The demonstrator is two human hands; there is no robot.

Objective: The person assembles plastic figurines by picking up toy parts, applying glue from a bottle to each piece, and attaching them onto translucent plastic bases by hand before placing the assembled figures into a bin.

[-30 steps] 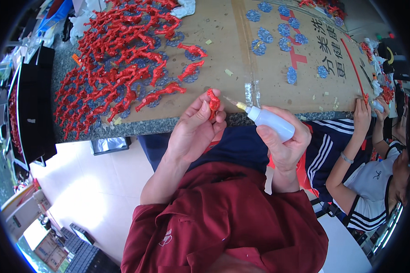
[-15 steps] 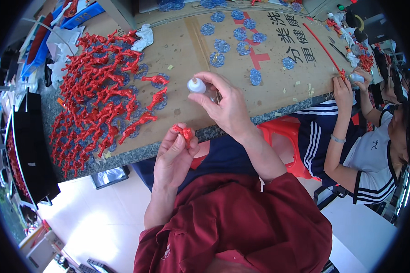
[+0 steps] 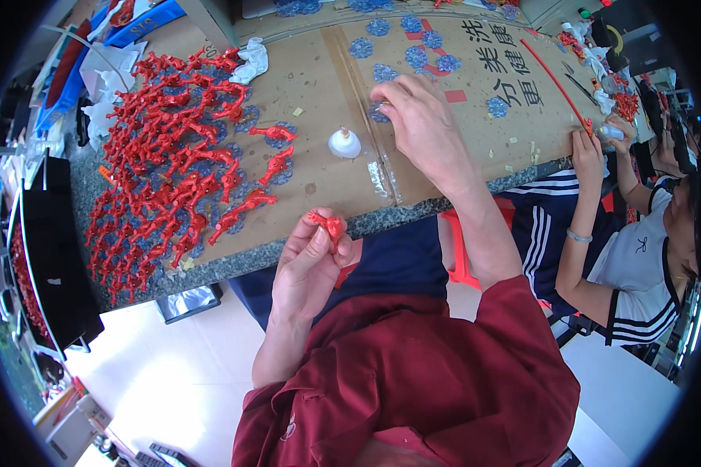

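My left hand (image 3: 308,261) pinches a small glossy red figurine (image 3: 331,226) between thumb and fingers, just off the table's front edge. Its exact shape is partly covered by the fingers. My right hand (image 3: 428,128) reaches over the cardboard, thumb and fingertips closing on the edge of a translucent blue flower-shaped disc (image 3: 378,115). The hand hides part of that disc. Between my hands a white squeeze bottle (image 3: 344,143) with a narrow tip stands on the cardboard, touched by neither hand.
Red figurines on blue discs (image 3: 171,163) crowd the table's left side. Several bare blue discs (image 3: 416,57) lie farther back on the cardboard (image 3: 311,86). A crumpled white tissue (image 3: 251,61) lies behind the figurines. At right, a co-worker's hands (image 3: 588,152) hold a bottle and a red piece.
My right hand has put the white bottle down upright and moved away to the back right, onto a blue disc. My left hand still holds the red figurine, slightly shifted in view.
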